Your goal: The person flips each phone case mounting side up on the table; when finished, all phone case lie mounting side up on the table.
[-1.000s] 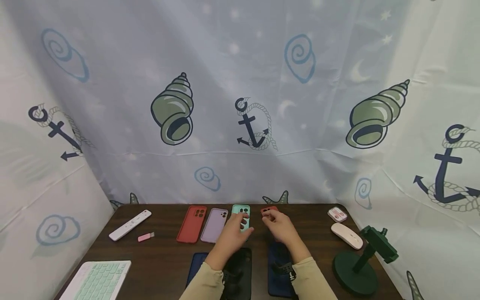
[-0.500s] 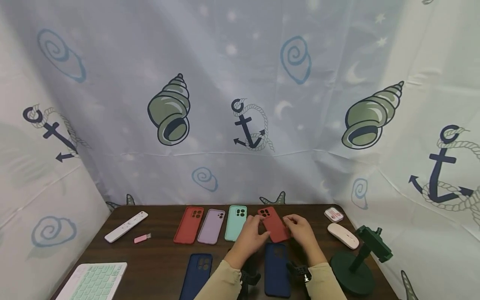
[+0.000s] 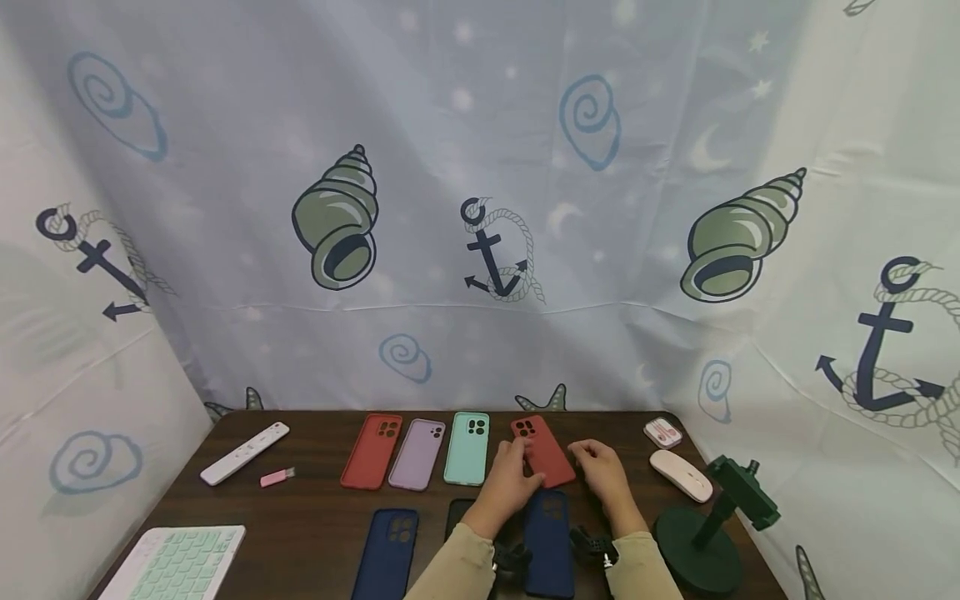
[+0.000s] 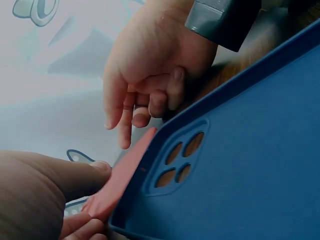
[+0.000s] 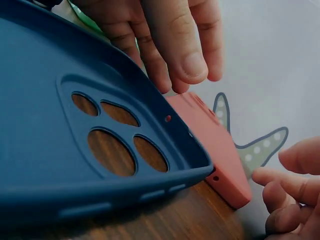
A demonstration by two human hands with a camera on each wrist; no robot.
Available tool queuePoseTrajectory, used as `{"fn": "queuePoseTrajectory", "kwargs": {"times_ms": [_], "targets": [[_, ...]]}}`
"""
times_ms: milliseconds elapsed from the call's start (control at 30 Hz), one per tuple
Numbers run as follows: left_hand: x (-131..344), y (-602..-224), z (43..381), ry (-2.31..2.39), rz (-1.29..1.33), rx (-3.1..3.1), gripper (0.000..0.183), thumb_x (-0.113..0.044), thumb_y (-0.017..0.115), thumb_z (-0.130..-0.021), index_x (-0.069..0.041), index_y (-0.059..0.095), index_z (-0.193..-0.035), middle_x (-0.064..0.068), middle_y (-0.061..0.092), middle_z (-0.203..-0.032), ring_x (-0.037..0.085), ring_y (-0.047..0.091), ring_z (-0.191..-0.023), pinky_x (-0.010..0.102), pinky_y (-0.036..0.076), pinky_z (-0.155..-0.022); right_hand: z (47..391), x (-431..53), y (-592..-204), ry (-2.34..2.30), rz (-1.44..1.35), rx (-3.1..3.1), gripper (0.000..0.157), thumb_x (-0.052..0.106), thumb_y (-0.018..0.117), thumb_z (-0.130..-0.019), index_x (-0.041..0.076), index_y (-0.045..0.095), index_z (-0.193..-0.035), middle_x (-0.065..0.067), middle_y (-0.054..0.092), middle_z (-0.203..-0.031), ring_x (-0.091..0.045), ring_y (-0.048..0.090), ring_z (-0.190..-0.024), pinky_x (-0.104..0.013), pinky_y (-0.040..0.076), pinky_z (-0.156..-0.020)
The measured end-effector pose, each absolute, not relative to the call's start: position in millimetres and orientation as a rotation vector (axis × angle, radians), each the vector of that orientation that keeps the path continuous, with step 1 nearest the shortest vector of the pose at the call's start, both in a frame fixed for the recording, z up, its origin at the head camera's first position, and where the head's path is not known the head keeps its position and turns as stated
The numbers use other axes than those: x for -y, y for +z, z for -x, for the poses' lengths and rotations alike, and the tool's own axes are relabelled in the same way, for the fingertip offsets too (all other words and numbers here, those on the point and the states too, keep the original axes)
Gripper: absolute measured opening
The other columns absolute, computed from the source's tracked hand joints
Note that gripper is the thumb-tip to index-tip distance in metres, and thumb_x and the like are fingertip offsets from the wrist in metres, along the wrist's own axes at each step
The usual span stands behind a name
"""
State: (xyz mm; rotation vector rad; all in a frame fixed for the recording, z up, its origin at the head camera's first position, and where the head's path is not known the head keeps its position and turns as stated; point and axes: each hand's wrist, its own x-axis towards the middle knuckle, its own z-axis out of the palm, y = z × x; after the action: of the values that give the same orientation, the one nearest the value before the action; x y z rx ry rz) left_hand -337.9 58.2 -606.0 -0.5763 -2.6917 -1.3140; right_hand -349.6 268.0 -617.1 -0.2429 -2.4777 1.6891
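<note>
A red phone case [image 3: 553, 460] lies slanted at the back of the table, camera cutouts at its far end. My left hand [image 3: 510, 483] is at its left edge, thumb and fingers spread apart; in the right wrist view a fingertip of the left hand [image 5: 295, 192] meets the case's side. Just right of the case, my right hand [image 3: 602, 473] hovers with bent, relaxed fingers and holds nothing. Closer in, between the forearms, lies a dark blue phone case [image 3: 549, 546], its hollow side up, large in both wrist views.
Left of the hands stand a second red case [image 3: 372, 454], a purple case [image 3: 417, 457] and a mint case [image 3: 467, 454] in a row. Another blue case [image 3: 386, 554] lies nearer. A white mouse [image 3: 681, 475] and green stand [image 3: 701, 550] are right; a keyboard [image 3: 180, 562] is left.
My left hand has moved right, from over the mint case to the red case's edge. My right hand has shifted right off the red case, which now shows almost whole.
</note>
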Motion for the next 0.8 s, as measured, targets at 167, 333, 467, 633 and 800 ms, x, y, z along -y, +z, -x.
{"fn": "queuePoseTrajectory", "kwargs": {"times_ms": [167, 333, 467, 633, 800], "targets": [[-57.4, -614.7, 338.9, -1.275, 0.578, 2.696, 0.053, -0.022, 0.075, -0.093, -0.006, 0.053, -0.139, 0.014, 0.052, -0.121, 0.015, 0.052, -0.097, 0.034, 0.048, -0.079, 349.3, -266.5, -619.6, 1.681, 0.215, 2.498, 0.028, 0.031, 0.061, -0.102, 0.010, 0.074, -0.115, -0.011, 0.068, -0.094, -0.016, 0.051, -0.064, -0.030, 0.044, -0.056], [-60.3, -617.2, 339.8, -1.215, 0.549, 2.713, 0.050, -0.022, 0.076, -0.092, -0.006, 0.057, -0.135, 0.010, 0.051, -0.120, 0.016, 0.055, -0.101, 0.035, 0.050, -0.083, 350.4, -268.9, -619.9, 1.695, 0.186, 2.506, 0.029, 0.031, 0.060, -0.102, 0.011, 0.075, -0.117, -0.009, 0.069, -0.096, -0.012, 0.049, -0.058, -0.028, 0.044, -0.054], [-65.6, -617.0, 343.0, -1.176, 0.564, 2.696, 0.048, -0.023, 0.074, -0.093, -0.005, 0.060, -0.136, 0.009, 0.053, -0.122, 0.018, 0.057, -0.104, 0.035, 0.052, -0.083, 351.9, -273.0, -616.2, 1.677, 0.185, 2.489, 0.027, 0.029, 0.060, -0.102, 0.012, 0.076, -0.114, -0.009, 0.070, -0.095, -0.012, 0.049, -0.060, -0.027, 0.043, -0.055], [-62.7, -621.4, 343.8, -1.163, 0.559, 2.690, 0.048, -0.025, 0.073, -0.095, -0.005, 0.062, -0.136, 0.006, 0.055, -0.121, 0.018, 0.059, -0.108, 0.039, 0.053, -0.088, 352.4, -272.9, -618.2, 1.665, 0.120, 2.523, 0.026, 0.028, 0.059, -0.103, 0.012, 0.076, -0.115, -0.009, 0.071, -0.100, -0.017, 0.057, -0.075, -0.029, 0.046, -0.063], [-55.0, -627.6, 340.2, -1.215, 0.561, 2.689, 0.045, -0.029, 0.068, -0.097, -0.006, 0.063, -0.136, 0.003, 0.055, -0.120, 0.018, 0.058, -0.111, 0.041, 0.052, -0.092, 350.2, -270.2, -625.4, 1.630, 0.077, 2.551, 0.024, 0.027, 0.059, -0.103, 0.015, 0.075, -0.116, -0.008, 0.070, -0.114, -0.017, 0.059, -0.084, -0.030, 0.047, -0.068]]}}
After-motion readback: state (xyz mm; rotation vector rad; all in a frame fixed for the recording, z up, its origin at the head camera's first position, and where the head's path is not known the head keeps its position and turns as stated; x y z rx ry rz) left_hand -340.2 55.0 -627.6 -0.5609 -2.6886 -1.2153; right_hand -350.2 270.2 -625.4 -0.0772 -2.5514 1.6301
